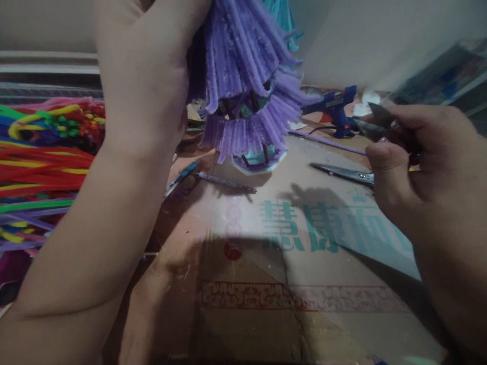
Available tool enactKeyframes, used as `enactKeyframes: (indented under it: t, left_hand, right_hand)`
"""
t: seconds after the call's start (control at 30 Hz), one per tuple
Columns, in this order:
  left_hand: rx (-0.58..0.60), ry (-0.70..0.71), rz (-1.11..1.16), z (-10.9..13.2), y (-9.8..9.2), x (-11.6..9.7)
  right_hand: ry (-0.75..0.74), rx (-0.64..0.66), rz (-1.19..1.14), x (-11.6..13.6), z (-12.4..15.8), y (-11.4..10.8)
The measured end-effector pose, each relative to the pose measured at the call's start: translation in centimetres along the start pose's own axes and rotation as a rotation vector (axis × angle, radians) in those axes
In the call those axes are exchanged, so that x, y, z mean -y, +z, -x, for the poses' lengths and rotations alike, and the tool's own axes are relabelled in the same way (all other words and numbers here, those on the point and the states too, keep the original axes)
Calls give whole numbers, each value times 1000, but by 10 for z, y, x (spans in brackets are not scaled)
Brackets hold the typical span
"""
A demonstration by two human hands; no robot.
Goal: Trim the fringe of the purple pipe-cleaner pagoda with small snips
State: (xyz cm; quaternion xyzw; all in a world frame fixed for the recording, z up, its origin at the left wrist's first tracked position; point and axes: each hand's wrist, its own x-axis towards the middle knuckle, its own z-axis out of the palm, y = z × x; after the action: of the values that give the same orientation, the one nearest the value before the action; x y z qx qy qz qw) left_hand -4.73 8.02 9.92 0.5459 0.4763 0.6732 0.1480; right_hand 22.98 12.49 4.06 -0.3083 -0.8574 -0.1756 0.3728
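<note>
A tiered pipe-cleaner model [243, 56] hangs in the air at top centre, its fluffy purple strips fanned out in roof-like layers around thin dark posts. Turquoise strips show behind it, and an angular base with a pale edge is at the bottom. My left hand [152, 56] is closed on the model's upper left side; its fingers run out of view or behind the strips. At the right, my right hand [422, 162] grips dark-jawed pliers [375, 121], held apart from the model. Scissors [342, 173] lie on the cardboard just left of that hand.
Printed cardboard [258, 263] covers the work surface. A pen [226, 182] lies on it, near a blue cutter-like tool [184, 172]. Behind stand a blue glue gun [337, 109] and a purple pipe cleaner [327, 142]. Bundles of coloured pipe cleaners [41, 170] fill the left side.
</note>
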Motion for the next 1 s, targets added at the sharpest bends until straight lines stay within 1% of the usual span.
enactKeyframes:
  t: [0.03,0.1,0.13,0.2,0.23,0.27,0.3,0.37,0.43,0.47,0.53,0.63,0.7,0.87,0.93,1.0]
  left_hand:
    - [-46,53,99,2,3,-2]
    - [-18,54,228,7,10,-5]
    - [21,45,273,11,13,-7]
    - [60,-5,303,19,19,-8]
    - [120,14,303,22,21,-8]
    - [146,19,309,26,22,-8]
    - [159,1,316,28,23,-9]
    - [144,-68,272,32,22,-11]
    - [165,-133,225,34,21,-14]
    - [183,-158,197,35,20,-15]
    - [210,-172,153,35,18,-16]
    - [222,-194,114,34,15,-16]
    - [246,-209,104,34,13,-16]
    - [342,-205,163,36,12,-18]
    - [388,-201,178,36,13,-20]
    - [409,-195,182,36,13,-21]
  right_hand:
    - [-12,-18,-2,0,0,0]
    - [-32,-37,-15,2,0,-1]
    - [-44,-41,-30,3,0,-3]
    - [-77,-48,-73,5,-3,-6]
    - [-98,-48,-94,6,-4,-8]
    - [-113,-47,-115,8,-6,-9]
    - [-121,-42,-132,9,-8,-11]
    - [-102,-35,-167,12,-13,-13]
    - [-84,-24,-217,14,-17,-15]
    - [-78,3,-230,15,-19,-16]
    - [-94,32,-228,17,-21,-16]
    - [-122,21,-247,21,-21,-16]
    - [-115,22,-263,23,-20,-16]
    - [-120,35,-315,27,-16,-14]
    - [-131,36,-307,26,-15,-13]
    - [-138,22,-292,25,-15,-12]
